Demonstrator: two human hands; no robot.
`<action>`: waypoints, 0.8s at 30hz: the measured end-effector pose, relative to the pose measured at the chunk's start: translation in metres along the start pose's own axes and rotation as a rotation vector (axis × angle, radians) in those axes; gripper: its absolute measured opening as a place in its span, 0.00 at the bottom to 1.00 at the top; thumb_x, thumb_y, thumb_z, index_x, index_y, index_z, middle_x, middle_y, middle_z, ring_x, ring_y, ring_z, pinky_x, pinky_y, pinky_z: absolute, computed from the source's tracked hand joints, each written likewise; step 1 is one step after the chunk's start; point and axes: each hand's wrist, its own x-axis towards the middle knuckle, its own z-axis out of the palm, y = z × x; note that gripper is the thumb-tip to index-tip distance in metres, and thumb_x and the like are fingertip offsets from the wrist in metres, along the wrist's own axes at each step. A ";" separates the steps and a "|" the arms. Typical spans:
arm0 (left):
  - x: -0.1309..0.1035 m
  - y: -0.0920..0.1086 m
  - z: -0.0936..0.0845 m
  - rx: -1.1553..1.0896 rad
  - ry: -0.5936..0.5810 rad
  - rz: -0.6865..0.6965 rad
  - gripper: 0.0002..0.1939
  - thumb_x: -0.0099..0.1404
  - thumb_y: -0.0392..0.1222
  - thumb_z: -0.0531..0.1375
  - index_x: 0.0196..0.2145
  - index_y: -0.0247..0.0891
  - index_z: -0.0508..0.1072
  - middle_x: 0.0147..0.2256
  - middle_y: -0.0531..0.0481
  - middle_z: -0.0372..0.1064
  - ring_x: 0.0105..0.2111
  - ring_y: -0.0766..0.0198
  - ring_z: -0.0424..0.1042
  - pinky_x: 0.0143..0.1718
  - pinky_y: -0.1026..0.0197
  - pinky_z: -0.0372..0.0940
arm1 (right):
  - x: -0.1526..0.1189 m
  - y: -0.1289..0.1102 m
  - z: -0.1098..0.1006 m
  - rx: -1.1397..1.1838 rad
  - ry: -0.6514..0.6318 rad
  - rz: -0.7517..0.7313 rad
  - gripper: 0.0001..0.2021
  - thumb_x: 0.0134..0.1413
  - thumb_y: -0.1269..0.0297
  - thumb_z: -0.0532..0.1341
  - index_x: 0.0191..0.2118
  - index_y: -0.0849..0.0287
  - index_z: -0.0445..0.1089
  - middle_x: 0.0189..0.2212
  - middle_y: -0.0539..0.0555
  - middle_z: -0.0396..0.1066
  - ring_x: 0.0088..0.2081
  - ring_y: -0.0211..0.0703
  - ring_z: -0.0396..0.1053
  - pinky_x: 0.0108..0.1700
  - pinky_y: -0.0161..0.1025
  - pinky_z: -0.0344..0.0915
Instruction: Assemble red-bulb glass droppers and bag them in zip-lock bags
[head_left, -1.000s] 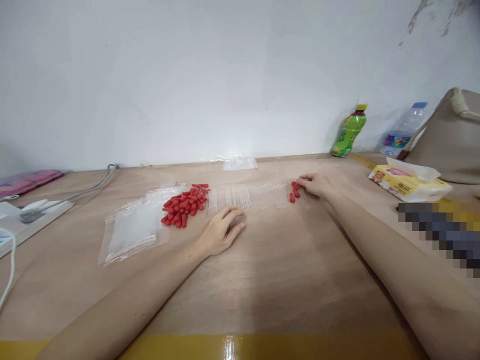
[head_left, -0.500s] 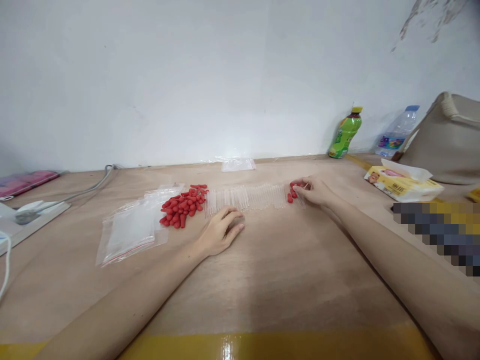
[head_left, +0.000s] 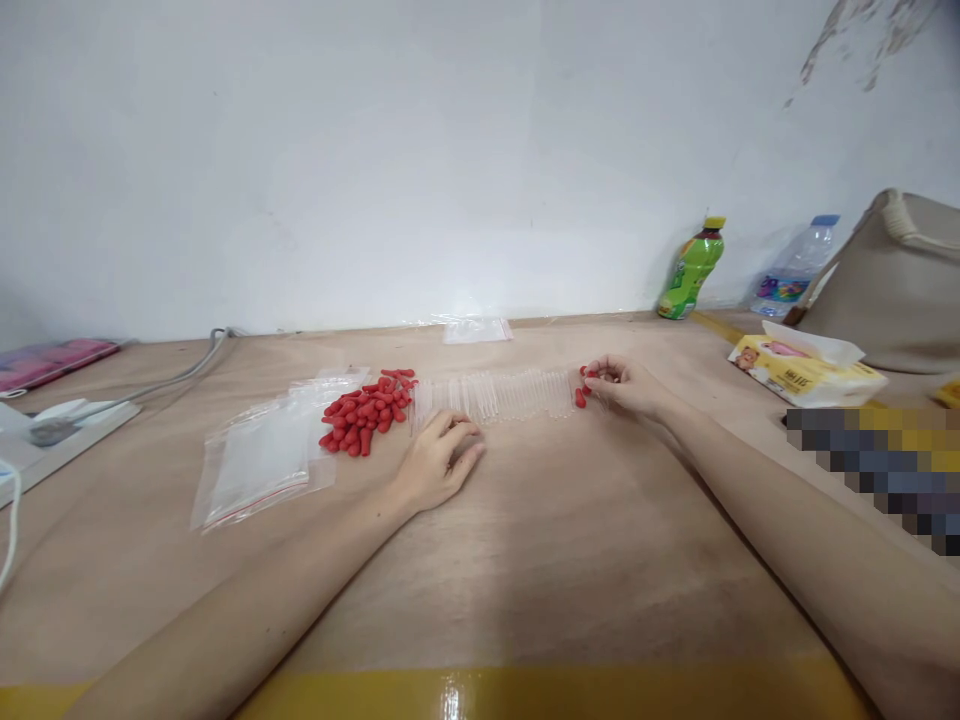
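Note:
A row of clear thin tubes (head_left: 517, 393) lies side by side across the middle of the table. At its left end is a pile of red rubber bulbs (head_left: 365, 412), with clear zip bags (head_left: 262, 460) further left. My left hand (head_left: 442, 460) rests on the table at the near edge of the tubes, fingers loosely bent and apart, holding nothing. At the right end of the row, my right hand (head_left: 619, 385) has thumb and fingers closed around something small that its fingers mostly hide. A few red bulbs (head_left: 581, 397) lie against those fingertips.
Another clear bag (head_left: 477, 330) lies by the wall. At the right are a green bottle (head_left: 691, 268), a water bottle (head_left: 795, 265), a tissue pack (head_left: 808, 370) and a grey bag (head_left: 892, 280). A power strip (head_left: 67, 440) with cables is at the left.
My right hand has shifted slightly left, closer to the end of the tube row. My left hand has barely moved.

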 end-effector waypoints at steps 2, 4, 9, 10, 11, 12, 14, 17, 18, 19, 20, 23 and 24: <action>0.001 -0.001 0.000 0.083 0.080 -0.054 0.06 0.60 0.39 0.55 0.34 0.36 0.70 0.34 0.46 0.63 0.37 0.59 0.61 0.41 0.55 0.60 | -0.001 -0.010 0.005 0.073 0.025 -0.030 0.17 0.37 0.54 0.64 0.30 0.59 0.61 0.22 0.50 0.67 0.24 0.36 0.65 0.27 0.34 0.59; 0.003 -0.005 -0.002 0.150 0.116 -0.125 0.06 0.59 0.39 0.55 0.31 0.36 0.70 0.32 0.47 0.62 0.36 0.59 0.60 0.40 0.55 0.60 | -0.003 -0.021 0.015 0.087 0.028 -0.062 0.16 0.39 0.55 0.63 0.32 0.59 0.62 0.23 0.50 0.68 0.24 0.36 0.65 0.27 0.35 0.60; 0.024 -0.023 -0.005 0.286 0.064 -0.297 0.08 0.58 0.42 0.56 0.30 0.36 0.71 0.32 0.46 0.62 0.37 0.56 0.60 0.42 0.54 0.59 | -0.031 -0.043 0.062 -0.240 0.097 -0.198 0.12 0.41 0.62 0.63 0.34 0.59 0.68 0.26 0.52 0.70 0.29 0.40 0.66 0.33 0.39 0.62; 0.030 -0.027 -0.004 0.318 0.058 -0.332 0.08 0.57 0.43 0.56 0.30 0.36 0.71 0.33 0.46 0.62 0.38 0.56 0.60 0.43 0.54 0.58 | -0.038 -0.045 0.071 -0.321 0.101 -0.265 0.10 0.41 0.64 0.63 0.34 0.59 0.69 0.27 0.52 0.71 0.32 0.41 0.66 0.35 0.40 0.62; 0.037 -0.031 -0.002 0.347 0.050 -0.363 0.09 0.57 0.45 0.56 0.30 0.37 0.72 0.33 0.45 0.62 0.39 0.55 0.60 0.43 0.53 0.58 | -0.045 -0.047 0.078 -0.377 0.093 -0.326 0.08 0.42 0.66 0.62 0.33 0.59 0.69 0.27 0.52 0.71 0.33 0.42 0.66 0.37 0.40 0.62; 0.044 -0.033 0.001 0.374 0.037 -0.392 0.11 0.57 0.46 0.56 0.30 0.37 0.72 0.33 0.45 0.63 0.39 0.53 0.60 0.43 0.53 0.58 | -0.051 -0.049 0.085 -0.418 0.065 -0.389 0.05 0.44 0.67 0.62 0.32 0.58 0.69 0.27 0.52 0.71 0.33 0.42 0.65 0.38 0.40 0.61; 0.056 -0.035 0.008 0.421 0.000 -0.430 0.13 0.57 0.48 0.55 0.30 0.37 0.73 0.34 0.43 0.64 0.41 0.52 0.60 0.44 0.53 0.58 | -0.059 -0.050 0.092 -0.455 0.022 -0.487 0.02 0.46 0.69 0.60 0.30 0.58 0.69 0.26 0.52 0.70 0.33 0.41 0.64 0.37 0.40 0.61; 0.068 -0.035 0.017 0.489 -0.058 -0.458 0.15 0.58 0.48 0.52 0.31 0.35 0.74 0.36 0.40 0.65 0.41 0.50 0.61 0.43 0.51 0.57 | -0.062 -0.047 0.094 -0.453 0.003 -0.533 0.01 0.48 0.69 0.59 0.29 0.58 0.68 0.26 0.52 0.69 0.32 0.41 0.63 0.36 0.39 0.61; 0.070 -0.034 0.020 0.514 -0.073 -0.470 0.16 0.58 0.47 0.52 0.31 0.34 0.75 0.36 0.39 0.65 0.41 0.49 0.61 0.42 0.50 0.57 | -0.061 -0.046 0.094 -0.448 -0.001 -0.530 0.01 0.48 0.69 0.59 0.30 0.58 0.68 0.27 0.52 0.68 0.32 0.41 0.63 0.36 0.39 0.61; 0.072 -0.034 0.021 0.539 -0.084 -0.480 0.15 0.57 0.46 0.52 0.31 0.33 0.75 0.36 0.38 0.65 0.41 0.48 0.61 0.42 0.50 0.57 | -0.060 -0.045 0.094 -0.441 -0.005 -0.528 0.01 0.48 0.69 0.59 0.30 0.58 0.68 0.27 0.53 0.68 0.32 0.41 0.63 0.36 0.40 0.61; 0.074 -0.034 0.023 0.561 -0.092 -0.489 0.15 0.57 0.45 0.53 0.30 0.32 0.75 0.35 0.36 0.66 0.41 0.47 0.62 0.42 0.49 0.57 | -0.059 -0.044 0.093 -0.431 -0.006 -0.532 0.01 0.48 0.69 0.59 0.30 0.58 0.67 0.27 0.53 0.68 0.33 0.41 0.64 0.36 0.40 0.61; 0.080 -0.036 0.026 0.598 -0.101 -0.499 0.13 0.53 0.43 0.55 0.25 0.29 0.73 0.32 0.33 0.66 0.39 0.44 0.62 0.42 0.45 0.55 | -0.058 -0.043 0.093 -0.410 -0.012 -0.547 0.01 0.48 0.69 0.59 0.30 0.58 0.67 0.26 0.52 0.67 0.32 0.41 0.63 0.36 0.40 0.61; 0.082 -0.037 0.027 0.600 -0.101 -0.501 0.12 0.53 0.42 0.56 0.23 0.29 0.73 0.31 0.33 0.66 0.38 0.43 0.63 0.41 0.44 0.54 | -0.058 -0.043 0.093 -0.405 -0.012 -0.550 0.01 0.48 0.69 0.59 0.30 0.58 0.67 0.26 0.52 0.67 0.32 0.42 0.63 0.36 0.41 0.61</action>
